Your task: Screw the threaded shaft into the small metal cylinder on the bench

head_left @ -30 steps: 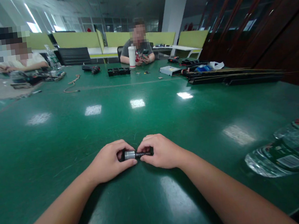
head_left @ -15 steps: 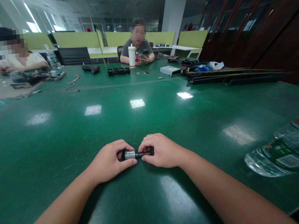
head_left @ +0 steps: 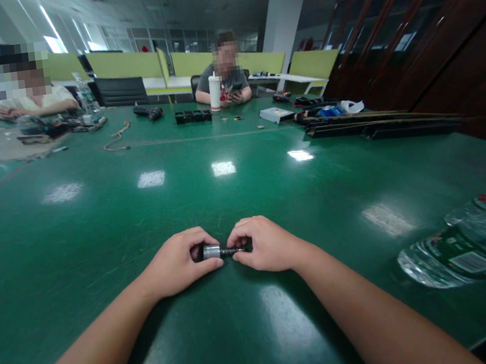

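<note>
Low over the green tabletop [head_left: 242, 318], my left hand [head_left: 179, 262] pinches a small motor [head_left: 211, 251] between thumb and fingers. It is a silver cylinder with a black end, lying sideways. From its right side runs a thin, dark ridged shaft [head_left: 225, 252]. My right hand [head_left: 268, 242] is closed around the far part of that shaft, with thumb and fingertips touching it. A thin tip shows between the right fingers, and the rest of that end is partly hidden.
Clear plastic bottles with green labels [head_left: 469, 257] lie at the right. Across the table are a white tumbler [head_left: 215, 93], a black slotted part [head_left: 193, 116], a cord [head_left: 118, 139], a power drill [head_left: 148, 112] and long black strips [head_left: 377, 123]. Two people sit at the far side.
My right hand's fingertips have shifted slightly to the right along the shaft, so more of its ridged part shows. My left hand and the motor stay nearly still.
</note>
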`<action>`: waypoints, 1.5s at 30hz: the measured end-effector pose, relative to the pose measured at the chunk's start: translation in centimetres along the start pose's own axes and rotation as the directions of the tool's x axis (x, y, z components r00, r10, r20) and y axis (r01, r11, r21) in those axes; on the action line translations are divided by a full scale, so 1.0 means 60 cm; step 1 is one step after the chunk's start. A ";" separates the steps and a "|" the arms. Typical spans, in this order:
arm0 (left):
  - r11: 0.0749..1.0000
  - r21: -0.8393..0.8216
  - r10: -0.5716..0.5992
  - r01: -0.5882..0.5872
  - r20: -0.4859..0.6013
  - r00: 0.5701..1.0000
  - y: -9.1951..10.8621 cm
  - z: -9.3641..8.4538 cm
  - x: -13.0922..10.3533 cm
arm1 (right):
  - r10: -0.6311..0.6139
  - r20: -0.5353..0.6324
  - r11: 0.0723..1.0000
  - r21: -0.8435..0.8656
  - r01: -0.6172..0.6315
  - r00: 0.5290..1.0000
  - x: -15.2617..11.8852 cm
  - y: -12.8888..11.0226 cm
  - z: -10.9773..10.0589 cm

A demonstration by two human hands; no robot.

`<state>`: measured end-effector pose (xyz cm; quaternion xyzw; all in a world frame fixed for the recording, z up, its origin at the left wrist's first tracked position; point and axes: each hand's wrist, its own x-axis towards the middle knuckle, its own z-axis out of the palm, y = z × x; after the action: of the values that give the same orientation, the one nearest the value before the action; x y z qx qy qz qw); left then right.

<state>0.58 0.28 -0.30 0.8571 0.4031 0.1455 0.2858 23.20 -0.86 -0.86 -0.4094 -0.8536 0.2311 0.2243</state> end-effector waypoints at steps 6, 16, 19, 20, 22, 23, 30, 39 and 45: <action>1.000 -0.001 0.008 -0.008 -0.016 1.000 0.001 0.000 0.001 | 0.006 -0.001 1.000 -0.002 -0.006 1.000 -0.003 0.002 0.001; 1.000 0.008 0.025 -0.025 -0.023 0.999 0.000 0.001 0.002 | 0.049 0.013 0.999 0.012 -0.049 0.999 0.000 0.003 0.002; 0.999 0.004 0.043 -0.043 -0.040 0.998 -0.001 0.001 0.003 | 0.055 0.017 0.998 0.013 -0.055 0.998 -0.001 0.003 0.000; 0.999 0.002 0.048 -0.048 -0.045 0.998 -0.001 0.001 0.003 | 0.057 0.018 0.998 0.014 -0.058 0.998 -0.002 0.003 0.000; 0.999 -0.001 0.051 -0.051 -0.049 0.997 0.000 0.001 0.003 | 0.061 0.020 0.998 0.015 -0.062 0.998 -0.002 0.003 -0.001; 0.999 -0.002 0.051 -0.051 -0.049 0.998 0.000 0.001 0.003 | 0.064 0.021 0.998 0.017 -0.064 0.998 -0.002 0.003 -0.002; 0.999 -0.005 0.035 -0.035 -0.046 0.998 0.000 0.001 0.002 | 0.083 0.022 0.996 0.015 -0.084 0.996 -0.003 0.005 -0.006; 1.000 0.000 0.032 -0.032 -0.042 0.999 0.001 -0.002 0.000 | 0.123 0.038 0.992 0.030 -0.124 0.992 -0.005 0.014 -0.017; 1.000 -0.010 0.018 -0.018 -0.038 0.999 0.000 -0.003 -0.002 | 0.244 0.036 0.970 -0.002 -0.244 0.969 -0.012 0.029 -0.042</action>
<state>0.42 0.25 -0.18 0.8562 0.4000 0.1664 0.2814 26.10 0.08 -0.02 -0.5068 -0.8003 0.2656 0.1791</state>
